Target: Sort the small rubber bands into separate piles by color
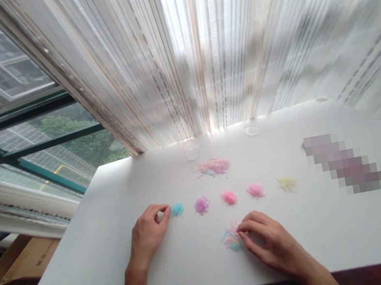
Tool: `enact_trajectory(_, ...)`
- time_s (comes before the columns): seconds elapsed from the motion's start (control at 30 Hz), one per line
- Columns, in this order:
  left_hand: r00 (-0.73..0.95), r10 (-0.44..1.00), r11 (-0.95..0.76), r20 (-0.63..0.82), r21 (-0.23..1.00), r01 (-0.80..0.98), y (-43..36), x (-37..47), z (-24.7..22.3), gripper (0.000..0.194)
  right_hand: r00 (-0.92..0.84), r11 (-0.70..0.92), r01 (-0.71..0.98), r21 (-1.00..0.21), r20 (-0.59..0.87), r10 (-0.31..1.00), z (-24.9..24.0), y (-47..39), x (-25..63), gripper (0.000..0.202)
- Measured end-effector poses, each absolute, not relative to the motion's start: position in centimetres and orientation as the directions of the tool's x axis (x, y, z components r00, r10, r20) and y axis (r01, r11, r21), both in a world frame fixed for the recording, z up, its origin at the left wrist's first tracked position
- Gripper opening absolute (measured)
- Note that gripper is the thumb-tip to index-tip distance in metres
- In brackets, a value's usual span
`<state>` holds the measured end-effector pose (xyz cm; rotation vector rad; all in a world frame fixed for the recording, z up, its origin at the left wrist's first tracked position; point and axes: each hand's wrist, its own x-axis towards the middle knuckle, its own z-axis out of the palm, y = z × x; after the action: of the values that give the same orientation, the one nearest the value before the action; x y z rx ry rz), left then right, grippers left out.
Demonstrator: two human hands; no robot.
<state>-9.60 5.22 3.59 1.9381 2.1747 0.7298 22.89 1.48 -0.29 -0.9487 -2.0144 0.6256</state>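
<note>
My left hand [152,228] has thumb and fingertips pinched together at the left edge of a small blue pile of what look like tiny rubber bands [177,209]. Whatever lies between those fingertips is too small to make out. Nearer to me, my right hand [264,237] pinches at the right side of a loose mixed pile [232,239] of pink, blue and pale bands; its fingertips hide any band they hold. Right of the blue pile, in a row, lie a purple pile [202,205], a coral-red pile [229,198], a pink pile [255,190] and a pale yellow pile [287,183].
Behind the row lies a bigger mixed pile [214,167]. A clear round container [191,150] and a clear lid [252,130] sit at the back of the white table [106,270]. A blurred-out object [345,164] lies right. Striped curtains [147,61] hang along the far edge.
</note>
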Motion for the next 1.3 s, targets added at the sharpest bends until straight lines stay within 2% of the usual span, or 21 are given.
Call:
enact_trajectory(0.17, -0.186, 0.96, 0.042, 0.21, 0.548, 0.836, 5.8, -10.5, 2.9, 0.041, -0.389, 0.585, 0.407, -0.702, 0.446, 0.806, -0.3, 1.5, 22.9, 0.017)
enact_trajectory(0.27, -0.173, 0.971, 0.05, 0.167, 0.565, 0.823, 5.9, -10.2, 2.4, 0.045, -0.382, 0.584, 0.407, -0.703, 0.45, 0.807, -0.1, 1.5, 22.8, 0.017)
enact_trajectory(0.5, -0.136, 0.963, 0.01, 0.234, 0.47, 0.883, 5.5, -8.4, 1.1, 0.042, -0.358, 0.57, 0.41, -0.712, 0.45, 0.818, 0.1, 1.6, 22.7, 0.016)
enact_trajectory(0.63, -0.072, 0.963, -0.068, 0.261, 0.49, 0.869, 5.3, -8.2, 1.1, 0.035, -0.365, 0.559, 0.407, -0.723, 0.432, 0.825, 0.2, 1.6, 22.7, 0.017)
enact_trajectory(1.0, -0.039, 0.957, -0.095, 0.289, 0.435, 0.895, 5.7, -7.9, 0.8, 0.033, -0.366, 0.537, 0.42, -0.732, 0.405, 0.838, 0.0, 1.6, 22.8, 0.015)
enact_trajectory(1.2, 0.01, 0.869, -0.22, 0.495, 0.369, 0.903, 4.1, -6.9, 1.9, 0.03, -0.335, 0.518, 0.395, -0.759, 0.406, 0.85, -0.1, 1.6, 22.8, 0.017)
enact_trajectory(1.3, 0.118, 0.85, -0.355, 0.513, 0.393, 0.848, 2.1, -4.9, 2.6, 0.024, -0.327, 0.528, 0.385, -0.757, 0.423, 0.845, -0.2, 1.6, 22.8, 0.019)
